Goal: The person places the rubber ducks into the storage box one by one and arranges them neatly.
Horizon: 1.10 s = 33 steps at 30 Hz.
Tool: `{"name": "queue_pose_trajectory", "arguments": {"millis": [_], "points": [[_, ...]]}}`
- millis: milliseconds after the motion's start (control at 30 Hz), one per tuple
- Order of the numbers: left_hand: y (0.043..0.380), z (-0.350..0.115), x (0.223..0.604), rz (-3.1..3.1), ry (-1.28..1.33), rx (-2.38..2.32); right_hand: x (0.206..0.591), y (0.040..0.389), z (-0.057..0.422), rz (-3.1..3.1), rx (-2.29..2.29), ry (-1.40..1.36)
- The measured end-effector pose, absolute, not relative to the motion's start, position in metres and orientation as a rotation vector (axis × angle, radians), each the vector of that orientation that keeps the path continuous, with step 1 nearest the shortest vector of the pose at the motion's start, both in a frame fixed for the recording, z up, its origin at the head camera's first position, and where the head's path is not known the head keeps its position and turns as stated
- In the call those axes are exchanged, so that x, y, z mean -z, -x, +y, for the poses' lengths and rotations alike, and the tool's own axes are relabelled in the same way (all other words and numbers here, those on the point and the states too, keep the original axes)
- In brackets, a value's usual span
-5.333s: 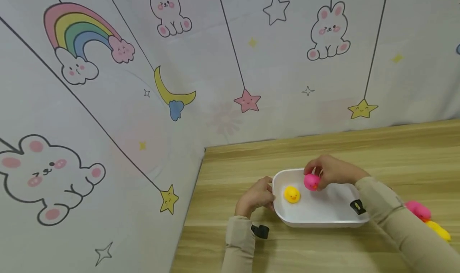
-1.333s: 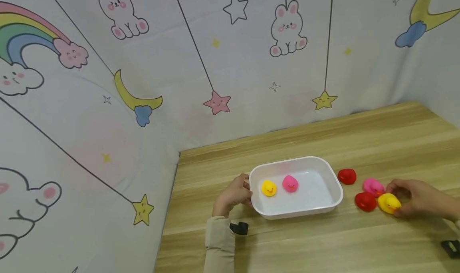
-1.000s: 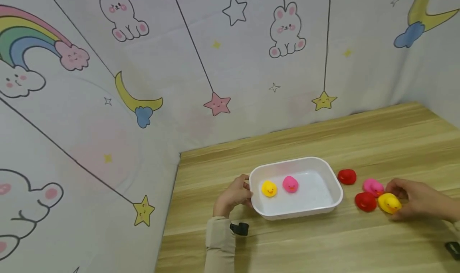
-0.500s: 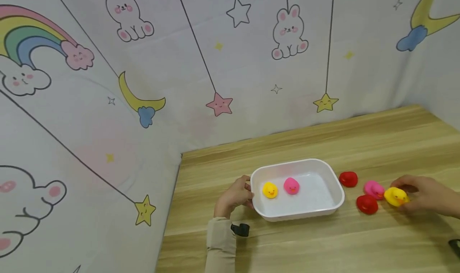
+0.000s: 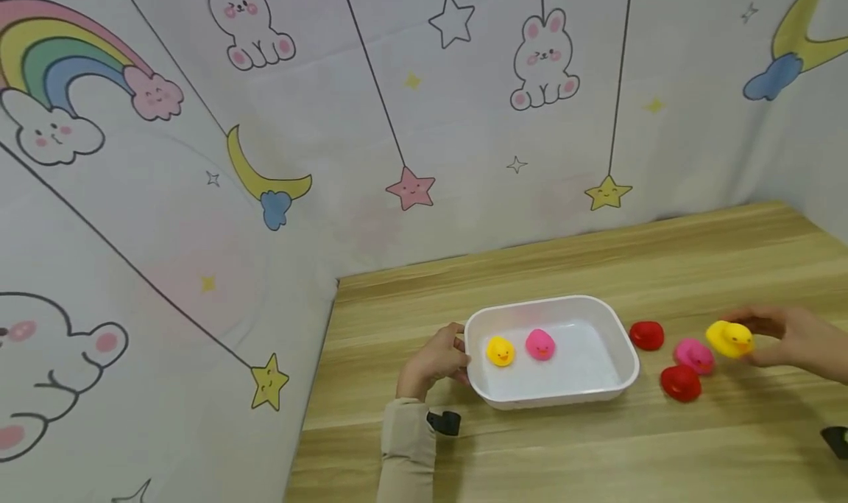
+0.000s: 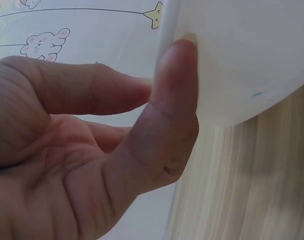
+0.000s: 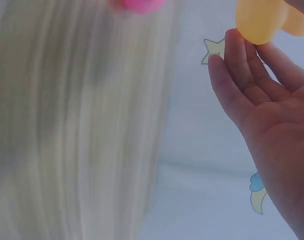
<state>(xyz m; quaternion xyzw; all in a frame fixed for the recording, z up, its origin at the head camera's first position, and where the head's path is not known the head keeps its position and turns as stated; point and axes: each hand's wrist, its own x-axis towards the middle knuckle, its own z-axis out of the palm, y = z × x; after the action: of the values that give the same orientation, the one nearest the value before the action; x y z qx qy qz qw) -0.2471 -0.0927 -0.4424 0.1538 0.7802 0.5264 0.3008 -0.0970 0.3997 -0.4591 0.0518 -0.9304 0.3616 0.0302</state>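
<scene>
In the head view, my left hand (image 5: 433, 363) holds the left end of a white plastic tray (image 5: 556, 397). The left wrist view shows a curled finger (image 6: 179, 75) against the tray's wall, the thumb close to its rim. Inside the tray sit a small yellow rubber duck (image 5: 500, 351) and a pink one (image 5: 540, 345). On the right, my right hand (image 5: 788, 337) pinches another yellow rubber duck (image 5: 730, 339) between thumb and fingers, raised above the table. Its underside (image 7: 259, 22) shows at the fingertips in the right wrist view, partly cut off by the frame.
Right of the tray, two red ducks (image 5: 646, 335) and a pink duck (image 5: 694, 356) rest on the wood-grain table (image 5: 563, 459). A white cloth printed with cartoons (image 5: 490, 135) hangs along the table's back and left sides.
Over the last second my right hand has lifted the yellow duck off the table. Earlier, that hand had a pink duck over the tray; that duck now sits inside. My left hand stays at the tray.
</scene>
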Motion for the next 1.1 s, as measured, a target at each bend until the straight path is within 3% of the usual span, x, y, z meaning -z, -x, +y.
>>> {"name": "queue_pose_trajectory", "arguments": {"millis": [233,467,1100], "points": [[0.247,-0.096,0.440,2.090,-0.400,-1.388,0.443,0.113,0.384,-2.840,-1.169,-0.183],[0.245,-0.098,0.439,2.100,-0.374,-1.387,0.428,0.135,0.365,-2.633,-1.472,-0.427],[0.243,-0.096,0.439,2.088,-0.381,-1.396,0.403,0.177,0.294,-2.660,-1.643,-0.416]]}}
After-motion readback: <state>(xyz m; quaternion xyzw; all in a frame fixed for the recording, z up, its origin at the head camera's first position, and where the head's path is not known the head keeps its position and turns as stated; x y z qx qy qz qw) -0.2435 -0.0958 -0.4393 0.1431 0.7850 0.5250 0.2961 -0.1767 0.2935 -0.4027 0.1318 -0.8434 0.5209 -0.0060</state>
